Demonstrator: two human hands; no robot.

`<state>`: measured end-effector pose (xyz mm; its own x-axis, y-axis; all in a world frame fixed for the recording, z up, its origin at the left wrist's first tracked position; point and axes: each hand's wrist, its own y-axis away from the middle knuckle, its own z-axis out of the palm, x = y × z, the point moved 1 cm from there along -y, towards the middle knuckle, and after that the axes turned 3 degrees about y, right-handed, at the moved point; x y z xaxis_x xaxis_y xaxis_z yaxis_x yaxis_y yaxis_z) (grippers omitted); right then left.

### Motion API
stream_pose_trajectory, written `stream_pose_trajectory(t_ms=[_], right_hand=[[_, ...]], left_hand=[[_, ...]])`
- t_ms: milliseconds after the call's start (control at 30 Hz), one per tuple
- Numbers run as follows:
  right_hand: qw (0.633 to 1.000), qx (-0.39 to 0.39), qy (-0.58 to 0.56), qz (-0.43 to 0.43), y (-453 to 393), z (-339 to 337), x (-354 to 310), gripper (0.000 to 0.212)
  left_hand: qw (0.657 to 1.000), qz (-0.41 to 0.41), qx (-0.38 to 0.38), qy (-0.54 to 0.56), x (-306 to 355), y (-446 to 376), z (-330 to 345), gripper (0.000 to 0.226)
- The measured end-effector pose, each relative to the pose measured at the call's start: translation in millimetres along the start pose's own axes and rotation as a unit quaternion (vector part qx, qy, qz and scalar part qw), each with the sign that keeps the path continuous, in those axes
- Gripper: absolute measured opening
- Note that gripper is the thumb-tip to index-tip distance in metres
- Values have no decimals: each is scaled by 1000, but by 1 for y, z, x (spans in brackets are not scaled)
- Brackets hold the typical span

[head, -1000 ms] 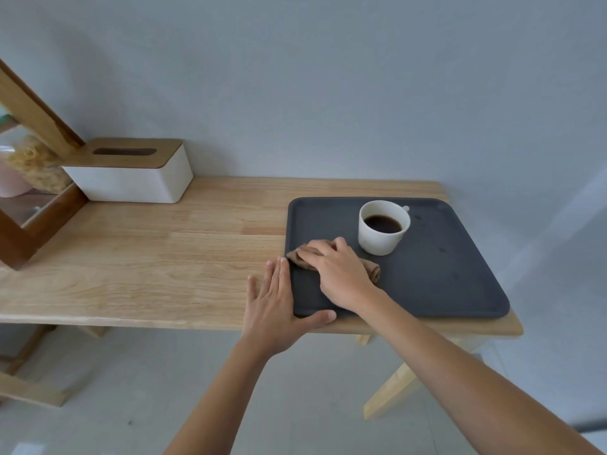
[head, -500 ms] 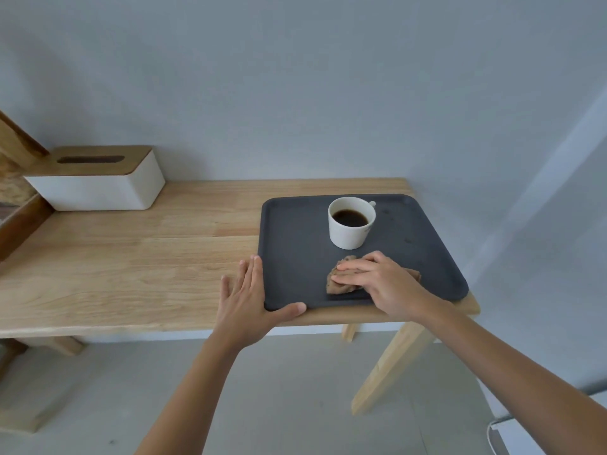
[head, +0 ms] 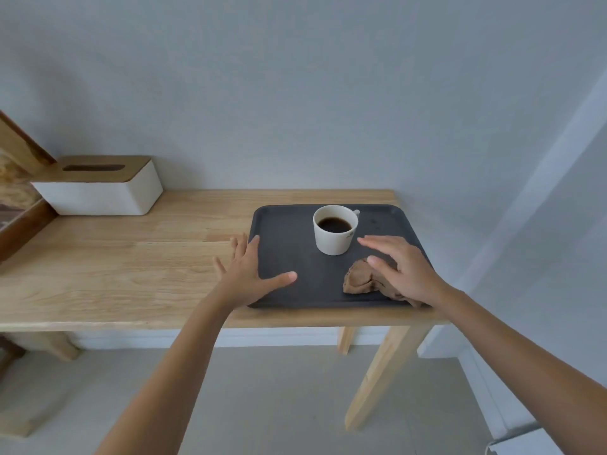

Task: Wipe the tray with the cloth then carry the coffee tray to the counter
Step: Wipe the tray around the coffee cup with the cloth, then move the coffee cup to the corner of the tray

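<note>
A dark grey tray (head: 289,231) lies at the right end of a wooden table (head: 131,264). On it stands a white cup (head: 335,229) of black coffee. A crumpled brown cloth (head: 361,279) lies on the tray's front right part. My right hand (head: 400,269) hovers over the cloth's right side with fingers spread, and I cannot tell if it still touches the cloth. My left hand (head: 249,270) lies flat across the tray's left edge, thumb on the tray, fingers on the table.
A white tissue box with a wooden lid (head: 98,185) stands at the back left against the wall. A wooden frame (head: 19,211) sits at the far left. Small dark spots (head: 374,221) mark the tray's back right. The table's right edge is just past the tray.
My right hand dragged the cloth from the tray's left to its front right, then lifted and spread its fingers off the cloth. My left hand stayed at the tray's left edge.
</note>
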<state>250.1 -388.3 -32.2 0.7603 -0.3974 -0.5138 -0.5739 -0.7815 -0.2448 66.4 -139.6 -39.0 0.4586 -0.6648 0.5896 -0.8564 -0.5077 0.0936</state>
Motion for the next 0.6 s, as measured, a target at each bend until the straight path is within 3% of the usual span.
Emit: stream_pose_trajectory(t_ms=[67, 200, 333, 600], right_hand=[[997, 41, -41, 59, -15, -4, -6, 43], [977, -10, -131, 170, -43, 4, -11, 53], [959, -18, -207, 190, -60, 17, -3, 50], [940, 30, -271, 204, -71, 25, -6, 40]], left_hand=[[996, 31, 37, 69, 27, -13, 3, 104], [976, 46, 16, 212, 64, -43, 25, 93], [964, 34, 4, 266, 76, -61, 42, 95], [947, 47, 50, 313, 73, -73, 46, 73]])
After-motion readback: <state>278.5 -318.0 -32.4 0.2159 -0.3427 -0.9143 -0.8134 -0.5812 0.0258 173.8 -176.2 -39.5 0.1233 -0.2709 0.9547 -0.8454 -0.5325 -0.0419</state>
